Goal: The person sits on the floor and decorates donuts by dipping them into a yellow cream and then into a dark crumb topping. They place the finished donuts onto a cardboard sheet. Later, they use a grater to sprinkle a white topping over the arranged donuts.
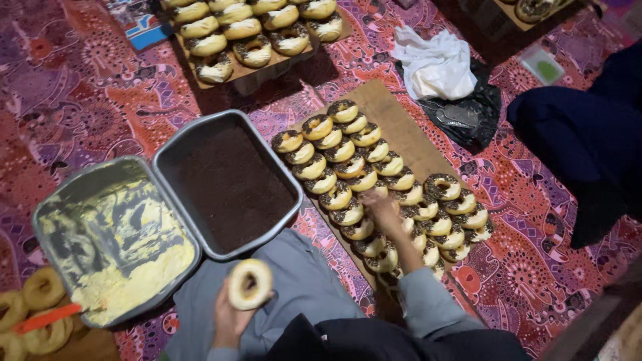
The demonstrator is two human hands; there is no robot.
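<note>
My left hand point(231, 314) holds up a plain ring doughnut point(249, 283) over my lap. My right hand point(381, 210) reaches out among the rows of chocolate-sprinkled doughnuts point(348, 164) laid overlapping on a brown cardboard sheet point(394, 113); whether its fingers grip one is hidden. A metal tray of dark chocolate sprinkles point(231, 180) lies in front of me. Beside it on the left is a metal tray smeared with yellow cream point(114, 241).
Plain doughnuts point(40, 307) and an orange-handled tool point(43, 318) lie at the lower left. Another board of topped doughnuts point(254, 33) sits at the top. A white cloth point(435, 63) on a black bag point(468, 113) lies beyond. A person in dark clothes point(588, 134) sits right.
</note>
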